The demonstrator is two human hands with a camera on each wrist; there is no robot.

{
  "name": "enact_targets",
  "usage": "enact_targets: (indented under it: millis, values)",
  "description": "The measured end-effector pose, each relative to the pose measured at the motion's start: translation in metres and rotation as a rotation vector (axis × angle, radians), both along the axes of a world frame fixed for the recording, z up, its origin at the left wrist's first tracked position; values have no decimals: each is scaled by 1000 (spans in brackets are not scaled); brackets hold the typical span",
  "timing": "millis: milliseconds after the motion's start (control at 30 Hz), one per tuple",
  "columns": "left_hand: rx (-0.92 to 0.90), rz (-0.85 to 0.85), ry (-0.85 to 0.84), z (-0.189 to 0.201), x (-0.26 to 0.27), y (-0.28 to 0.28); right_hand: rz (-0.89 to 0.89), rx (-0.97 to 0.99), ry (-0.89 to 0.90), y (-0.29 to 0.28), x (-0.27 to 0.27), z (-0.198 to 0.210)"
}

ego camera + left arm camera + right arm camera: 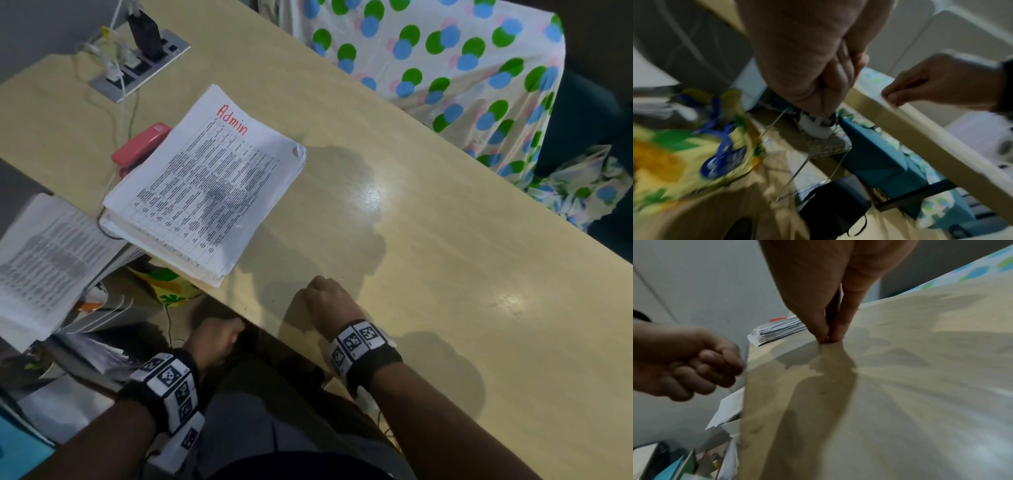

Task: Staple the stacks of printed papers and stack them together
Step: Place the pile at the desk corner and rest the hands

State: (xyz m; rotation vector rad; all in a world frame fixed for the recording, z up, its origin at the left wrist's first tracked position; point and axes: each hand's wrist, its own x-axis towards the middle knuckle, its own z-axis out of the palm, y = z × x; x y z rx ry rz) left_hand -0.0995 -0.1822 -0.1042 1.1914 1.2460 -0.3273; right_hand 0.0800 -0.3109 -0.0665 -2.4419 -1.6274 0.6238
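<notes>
A thick stack of printed papers (205, 181), marked "Admin" in red, lies at the desk's left front edge. A red stapler (140, 147) pokes out from under its far left side. A second paper stack (44, 263) rests lower, left of the desk. My right hand (318, 294) is on the desk near the front edge, right of the stack. Its fingertips (827, 335) pinch together against the wood, with a tiny shiny piece between them. My left hand (219, 337) hangs below the desk edge in a fist (694, 360) and holds nothing I can see.
The beige desk (445, 274) stretches bare to the right. A socket panel with a black plug and white cables (137, 65) sits at the far left. A dotted cloth (445, 68) covers a chair behind the desk. A yellow bag (168, 287) lies under the desk.
</notes>
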Motion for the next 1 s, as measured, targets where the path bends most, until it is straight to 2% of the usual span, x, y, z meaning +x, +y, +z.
enact_targets:
  millis: [67,167,233,300,400,467,567,633,700,767,833,900,967,1000]
  values:
    - [-71,152,65,-8,-5,-2,82,-25,-15,7,-17,-3]
    - [-272,449,-62,-15,2,-3,177,-6,11,19,-44,-8]
    - [-356,532,-165,-17,10,-1,263,63,119,25,-55,-6]
    - [-341,568,-171,-16,15,0,259,209,217,27,-52,-1]
    - [-296,557,-160,-8,18,-2,-109,323,62,17,-23,3]
    - [-244,547,-132,-9,19,-4,-353,159,-69,6,6,2]
    - [-209,562,-111,-15,18,-2,-499,-150,68,-1,19,-2]
    - [-191,592,-113,-16,17,0,-424,-193,77,5,-2,-4]
    - [-193,618,-130,-18,17,2,-233,-95,52,15,-29,-7]
    - [-212,592,-160,-17,16,2,-45,-25,176,24,-57,-10]
    - [-225,557,-159,-13,14,4,179,-107,335,33,-75,-5]
    - [-229,566,-141,-18,12,6,340,-72,350,35,-79,0]
    - [-258,602,-134,-21,12,7,307,-25,344,33,-68,-5]
    - [-312,646,-117,-20,13,7,245,-3,264,30,-55,-12]
